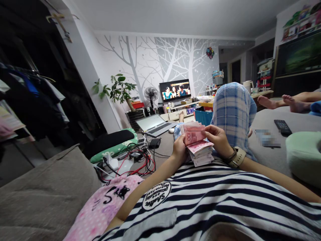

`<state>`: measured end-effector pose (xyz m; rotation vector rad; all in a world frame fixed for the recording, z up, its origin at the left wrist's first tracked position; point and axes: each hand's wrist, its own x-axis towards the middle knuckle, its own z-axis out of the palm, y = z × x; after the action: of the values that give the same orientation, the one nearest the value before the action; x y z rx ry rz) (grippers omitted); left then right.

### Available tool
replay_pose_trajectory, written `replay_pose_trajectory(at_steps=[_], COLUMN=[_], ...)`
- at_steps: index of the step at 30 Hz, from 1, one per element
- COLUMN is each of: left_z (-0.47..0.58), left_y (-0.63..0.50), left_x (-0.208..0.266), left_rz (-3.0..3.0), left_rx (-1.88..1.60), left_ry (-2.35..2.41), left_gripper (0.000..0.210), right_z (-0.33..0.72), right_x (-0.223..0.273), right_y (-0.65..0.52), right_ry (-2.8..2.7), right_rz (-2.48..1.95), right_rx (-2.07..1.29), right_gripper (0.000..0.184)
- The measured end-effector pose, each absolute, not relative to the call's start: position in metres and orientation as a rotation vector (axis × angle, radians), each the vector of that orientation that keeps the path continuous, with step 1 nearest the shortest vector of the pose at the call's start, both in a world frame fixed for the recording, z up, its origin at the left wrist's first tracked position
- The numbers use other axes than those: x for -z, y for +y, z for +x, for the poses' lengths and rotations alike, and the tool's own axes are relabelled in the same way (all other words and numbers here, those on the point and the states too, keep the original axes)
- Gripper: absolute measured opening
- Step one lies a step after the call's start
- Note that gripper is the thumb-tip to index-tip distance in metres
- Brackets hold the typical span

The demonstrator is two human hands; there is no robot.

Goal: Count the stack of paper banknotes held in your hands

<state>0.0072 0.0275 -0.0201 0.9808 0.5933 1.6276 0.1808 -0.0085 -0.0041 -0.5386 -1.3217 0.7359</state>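
Left hand [179, 147]: I have it gripping the banknotes [200, 154] by their left side, thumb up on the face.
Right hand [217, 139]: thumb and fingers pinching the right edge of the upper notes; narrow grip.
Banknotes: between both hands, above the striped shirt [205, 190], upper ones spread, lower ends hanging toward me.
Right wrist: watch [238, 157] and a dark bracelet.
Knee: raised, plaid trousers [229, 103], just beyond the right hand; blocks my reach forward-right.
Left side: tangled cables [149, 160] and a black box [154, 143] near the forearm; mouse [172, 131] and open laptop [156, 125] farther out.
Right side: remote [283, 128] and a blurred item I can't make out, then a pale green pillow [304, 155]; another person's feet [268, 102] behind.
Room: grey couch [265, 117] shows between knee and remote; pink blanket [112, 201] bounds the left elbow.
Pot [132, 118]: dark, ridged, leafy plant [121, 88] in it.
Jug [248, 86]: on the far table, contents hidden from me.
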Motion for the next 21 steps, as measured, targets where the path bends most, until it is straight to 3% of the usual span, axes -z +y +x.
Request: replay_pose_trajectory(at_steps=[11,21], left_z=[0.007,0.011], left_y=[0.016,0.014], left_x=[0.014,0.013], left_rz=[1.045,1.054], left_rx=[-1.497,-1.451], left_ry=[0.596,0.615], left_gripper=[0.015,0.024], right_z=[0.182,0.189], right_x=[-0.003,0.003], right_y=[-0.019,0.010], right_ry=[-1.386,-1.278], right_rz=[-0.581,-0.723], right_rx=[-0.633,-0.810], right_gripper=[0.044,0.068])
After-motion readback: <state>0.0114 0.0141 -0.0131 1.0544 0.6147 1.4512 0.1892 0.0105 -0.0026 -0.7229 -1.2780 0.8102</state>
